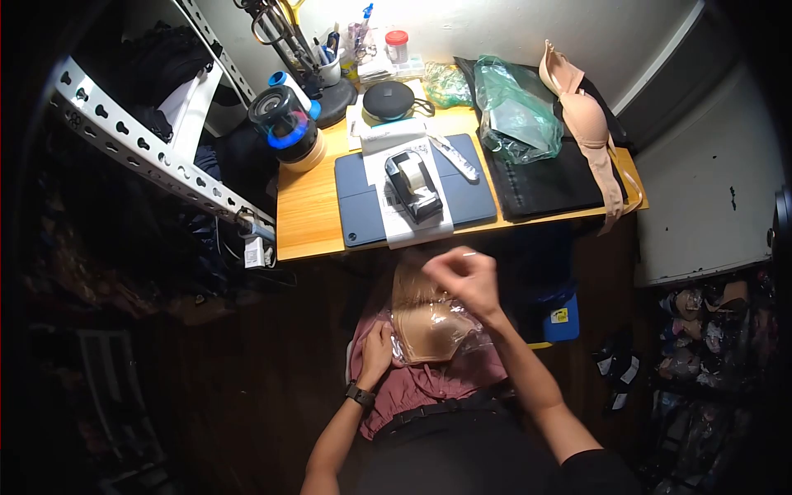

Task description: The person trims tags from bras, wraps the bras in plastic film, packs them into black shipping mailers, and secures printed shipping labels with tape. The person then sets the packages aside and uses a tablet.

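Observation:
On my lap lies a clear plastic bag [474,334] with a beige bra [433,330] inside, its moulded cup facing up. My left hand [377,351] grips the bag's left edge, fingers closed on the plastic. Raised above the bag's upper right side, my right hand [469,279] has thumb and fingers curled together in a pinch. Whatever sits between those fingertips, if anything, is too small and blurred to name. Beyond the hands, a black tape dispenser [414,186] with a roll of tape rests on white paper [421,235] on the desk.
Under the paper is a dark blue tablet case [359,202] on the wooden desk [309,223]. A box cutter [455,157], a round black speaker [388,101], a green plastic bag [516,107] and another beige bra [584,124] lie around it. A metal shelf [148,144] stands left.

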A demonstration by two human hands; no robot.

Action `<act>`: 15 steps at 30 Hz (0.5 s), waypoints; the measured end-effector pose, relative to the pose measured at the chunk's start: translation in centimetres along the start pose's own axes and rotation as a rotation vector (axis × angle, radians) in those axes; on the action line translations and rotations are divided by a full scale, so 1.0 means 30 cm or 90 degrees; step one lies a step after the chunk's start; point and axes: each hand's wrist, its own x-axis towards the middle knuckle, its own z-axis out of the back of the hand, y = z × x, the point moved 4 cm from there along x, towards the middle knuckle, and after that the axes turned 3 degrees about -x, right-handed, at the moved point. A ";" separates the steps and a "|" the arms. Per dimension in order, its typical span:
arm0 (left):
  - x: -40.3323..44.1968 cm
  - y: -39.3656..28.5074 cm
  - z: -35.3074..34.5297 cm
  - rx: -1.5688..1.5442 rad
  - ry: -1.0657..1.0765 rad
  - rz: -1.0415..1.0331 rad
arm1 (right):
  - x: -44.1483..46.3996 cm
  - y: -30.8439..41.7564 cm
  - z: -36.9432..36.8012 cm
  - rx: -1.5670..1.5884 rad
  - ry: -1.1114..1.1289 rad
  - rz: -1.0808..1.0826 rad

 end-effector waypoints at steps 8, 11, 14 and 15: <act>-0.007 -0.008 -0.002 0.008 -0.020 -0.009 | 0.076 -0.410 -0.320 -0.715 0.745 -0.025; -0.005 -0.002 0.006 0.044 -0.017 0.000 | 0.079 -0.509 -0.285 -0.677 0.643 0.087; 0.008 -0.021 0.010 0.124 0.011 0.002 | 0.096 -0.470 -0.240 -0.684 0.645 0.099; 0.003 -0.033 0.015 0.032 0.059 0.102 | 0.104 -0.478 -0.211 -0.627 0.621 0.092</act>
